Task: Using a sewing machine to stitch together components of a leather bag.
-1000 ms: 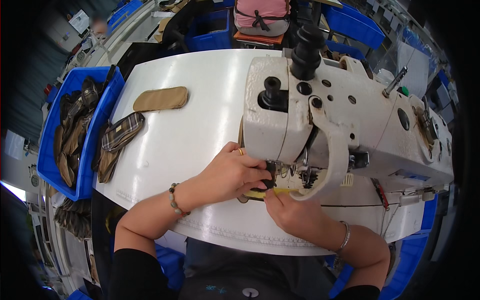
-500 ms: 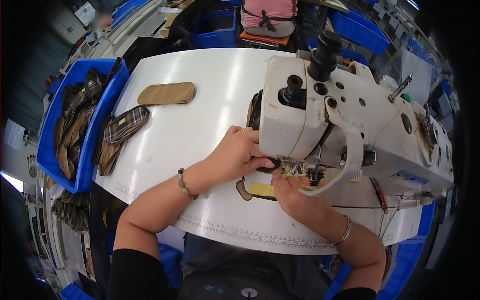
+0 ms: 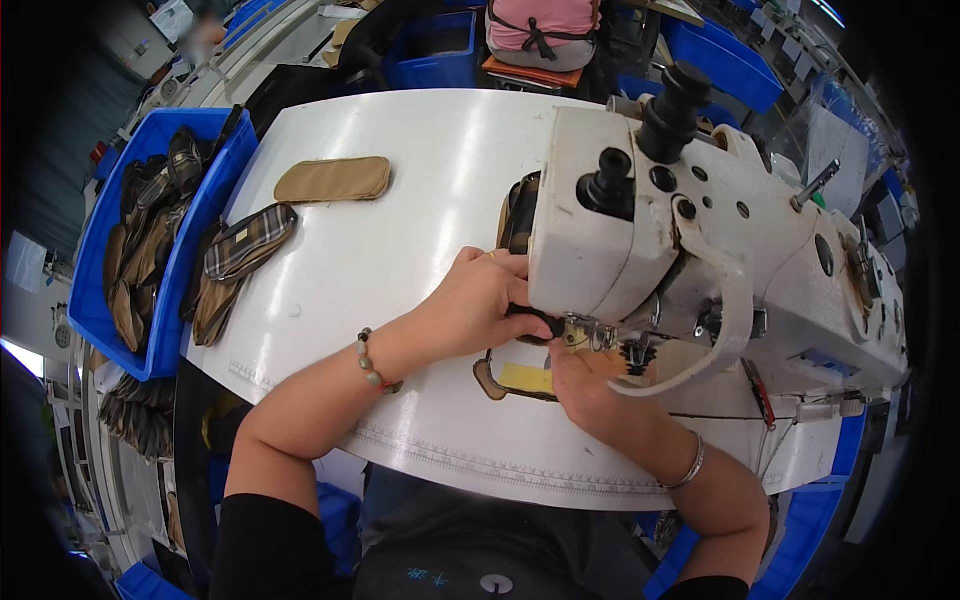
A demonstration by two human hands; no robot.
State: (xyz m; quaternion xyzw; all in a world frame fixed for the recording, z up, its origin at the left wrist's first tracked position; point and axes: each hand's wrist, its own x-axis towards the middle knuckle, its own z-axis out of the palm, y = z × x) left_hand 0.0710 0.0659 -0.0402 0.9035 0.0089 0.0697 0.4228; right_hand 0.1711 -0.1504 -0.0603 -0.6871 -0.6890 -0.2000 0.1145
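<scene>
A white sewing machine [image 3: 620, 230] stands over the right part of the white worktable [image 3: 400, 150]. Beside its needle, my left hand [image 3: 480, 305] has curled fingers on a dark fabric piece [image 3: 520, 215], which runs partly behind the machine head. My right hand [image 3: 595, 395] is closed at the same work under the needle, its fingertips partly hidden by the machine. Between the hands lies a yellow strip [image 3: 525, 378] on a dark-edged piece. A tan padded panel [image 3: 330, 180] rests farther back on the left, with plaid fabric pieces [image 3: 245, 245] near it.
A blue bin [image 3: 165, 240] of dark fabric pieces sits along the table's left side. Red-handled snips [image 3: 757, 390] lie by the machine at right. Behind are more blue bins [image 3: 720, 65] and a seat with a pink cushion [image 3: 540, 25]. A ruler scale runs along the near edge.
Both hands have shifted slightly up and right, along with the view. More of the dark fabric shows behind the machine head, and more of the yellow strip is uncovered.
</scene>
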